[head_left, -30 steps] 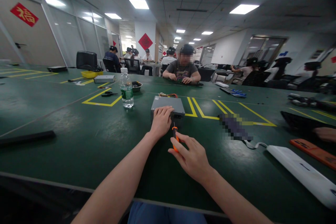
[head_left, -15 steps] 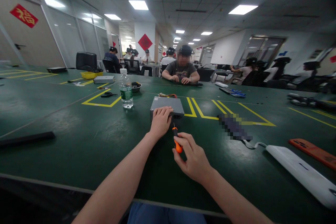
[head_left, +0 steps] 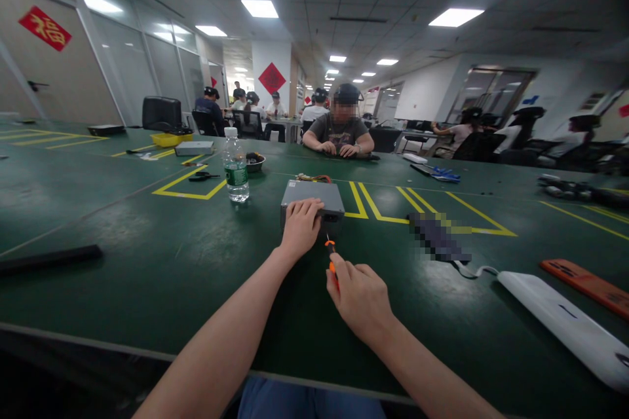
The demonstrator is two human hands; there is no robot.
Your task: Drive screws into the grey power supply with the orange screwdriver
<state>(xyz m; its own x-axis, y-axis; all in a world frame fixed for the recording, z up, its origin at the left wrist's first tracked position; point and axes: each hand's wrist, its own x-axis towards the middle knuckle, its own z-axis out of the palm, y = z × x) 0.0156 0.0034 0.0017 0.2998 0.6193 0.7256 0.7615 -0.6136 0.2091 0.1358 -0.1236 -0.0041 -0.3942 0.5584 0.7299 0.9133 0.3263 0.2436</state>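
A grey metal computer power supply unit (head_left: 314, 194) sits on the green table in front of me, its coloured cables at the far side. My left hand (head_left: 301, 228) grips its near edge, fingers laid over the top; the thumb is mostly hidden. In my right hand (head_left: 361, 288) is a screwdriver (head_left: 331, 253) with an orange and black handle, fingers wrapped round it. Its thin shaft points away from me, towards the unit's near face. Whether the tip touches that face I cannot tell.
A water bottle (head_left: 236, 167) stands left of the unit, with a small metal bowl (head_left: 255, 163) behind it. On the right lie a white power bank-like device (head_left: 560, 321) and an orange phone (head_left: 587, 285). A black bar (head_left: 49, 260) lies left. Across the table sits a person (head_left: 339, 131).
My right hand has closed further round the screwdriver handle and turned, covering more of it. The screwdriver has shifted slightly right. My left hand and the power supply unit stay put.
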